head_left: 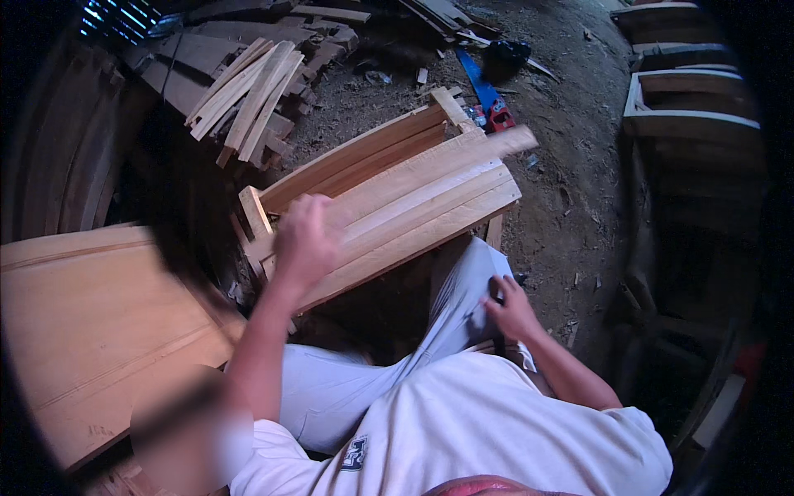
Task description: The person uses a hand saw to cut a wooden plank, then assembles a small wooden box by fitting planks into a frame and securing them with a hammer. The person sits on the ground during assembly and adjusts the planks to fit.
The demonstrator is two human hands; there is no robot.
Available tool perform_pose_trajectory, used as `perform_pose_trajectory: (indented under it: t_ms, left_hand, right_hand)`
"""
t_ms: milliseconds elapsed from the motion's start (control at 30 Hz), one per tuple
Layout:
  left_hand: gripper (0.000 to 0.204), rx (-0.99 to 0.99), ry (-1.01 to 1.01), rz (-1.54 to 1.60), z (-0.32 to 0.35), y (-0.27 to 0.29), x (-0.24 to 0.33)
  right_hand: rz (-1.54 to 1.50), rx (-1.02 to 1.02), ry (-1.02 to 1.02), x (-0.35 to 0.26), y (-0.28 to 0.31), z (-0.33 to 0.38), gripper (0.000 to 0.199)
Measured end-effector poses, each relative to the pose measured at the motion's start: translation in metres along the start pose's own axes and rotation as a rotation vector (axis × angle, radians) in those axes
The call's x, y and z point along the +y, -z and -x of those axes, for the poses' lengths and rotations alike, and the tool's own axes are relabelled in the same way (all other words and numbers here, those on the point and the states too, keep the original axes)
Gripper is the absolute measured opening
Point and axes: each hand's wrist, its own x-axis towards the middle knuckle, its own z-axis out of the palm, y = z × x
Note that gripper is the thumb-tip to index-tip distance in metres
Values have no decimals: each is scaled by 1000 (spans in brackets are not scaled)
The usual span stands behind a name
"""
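I sit in a white shirt and light grey trousers (463, 306). My left hand (304, 240), blurred by motion, reaches forward with fingers curled over the near left end of a slatted wooden panel (413, 202). The panel is made of several pale planks and lies tilted in front of my knees. My right hand (509, 307) rests on my right thigh, fingertips at a small dark spot on the trousers. Whether it holds anything is unclear.
A wide pale board (91, 331) lies at my left. A pile of loose slats (248, 91) and offcuts sits at the back left. A blue and red tool (490, 97) lies on the dirt floor (571, 165) beyond the panel. Wooden box frames (686, 99) stand at the right.
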Motion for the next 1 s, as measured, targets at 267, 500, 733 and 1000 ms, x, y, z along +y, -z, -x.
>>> perform_pose_trajectory:
  t_ms: [267,500,733,1000]
  left_hand:
    - [41,-426,-435,75,58,-20,67]
    - [38,-502,-422,-38,71,-23,70]
    - [38,-460,-336,-40,73,-18,75]
    - [39,-349,-258,-39,75,-17,65]
  right_hand:
    - [342,195,-28,-26,-32,19,80]
    - [324,170,0,-22,-27,23,83]
    - [171,252,128,-6,-30,22,74]
    - [355,134,-72,-19,-33,19,79]
